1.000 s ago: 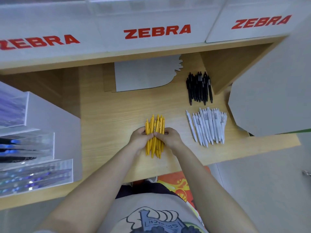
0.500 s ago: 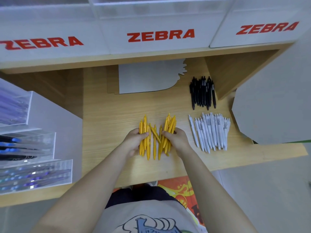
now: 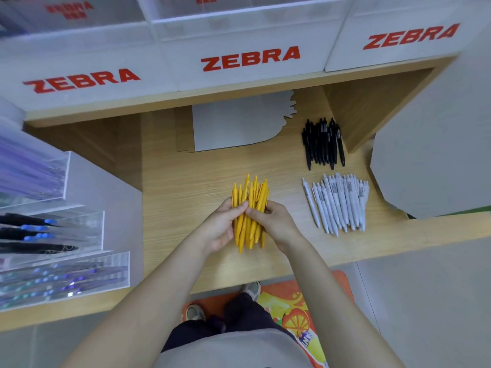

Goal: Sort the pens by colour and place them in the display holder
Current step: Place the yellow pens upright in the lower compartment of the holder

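A tight bundle of yellow pens stands out at the middle of the wooden shelf. My left hand grips the bundle from the left and my right hand grips it from the right, thumbs meeting on top. To the right lies a row of white pens, and behind it a group of black pens. The clear tiered display holder sits at the left with dark and blue pens inside.
White ZEBRA boxes line the upper shelf at the back. A white card lies at the rear of the wooden shelf. A large grey panel stands at the right. Below are my shoes on an orange mat.
Half a second ago the yellow pens were split into two fanned groups, one per hand. My hands have come together and squeezed them into a single bundle, raised slightly off the shelf.
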Tool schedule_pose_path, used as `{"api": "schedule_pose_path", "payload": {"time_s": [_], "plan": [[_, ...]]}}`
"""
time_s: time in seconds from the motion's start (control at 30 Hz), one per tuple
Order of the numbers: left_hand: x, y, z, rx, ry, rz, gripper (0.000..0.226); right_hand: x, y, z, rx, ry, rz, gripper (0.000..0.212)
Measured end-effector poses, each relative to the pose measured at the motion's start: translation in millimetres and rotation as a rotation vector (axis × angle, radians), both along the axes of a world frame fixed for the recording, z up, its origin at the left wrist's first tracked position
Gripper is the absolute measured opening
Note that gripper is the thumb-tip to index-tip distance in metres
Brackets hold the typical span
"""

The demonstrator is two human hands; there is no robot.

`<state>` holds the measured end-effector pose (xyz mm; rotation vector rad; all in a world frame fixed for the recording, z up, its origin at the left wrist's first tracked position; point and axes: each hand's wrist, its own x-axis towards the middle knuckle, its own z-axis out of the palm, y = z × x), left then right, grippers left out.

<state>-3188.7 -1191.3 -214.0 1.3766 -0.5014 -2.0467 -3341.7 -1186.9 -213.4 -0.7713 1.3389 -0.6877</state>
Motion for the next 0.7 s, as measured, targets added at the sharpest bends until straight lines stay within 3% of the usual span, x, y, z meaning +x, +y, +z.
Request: {"api": "schedule_pose_path", "payload": {"time_s": [0.2,0.4,0.6,0.7], "plan": [[19,20,17,-0.038,-0.005,-0.005,0.038,16,19,22,-0.114,0.033,0.117,0.019],[61,61,44,-0.109,-0.002,-0.011,0.051,53,53,57,-0.161,0.046,0.160,0.018],[141,131,74,-0.189,0.086,0.003,0.045,131,109,101,-0.197,0.078,0.187,0.029],[200,174,85,-0.242,0.095,0.017,0.054,190,147,122,-0.214,0.140,0.233,0.027]]}}
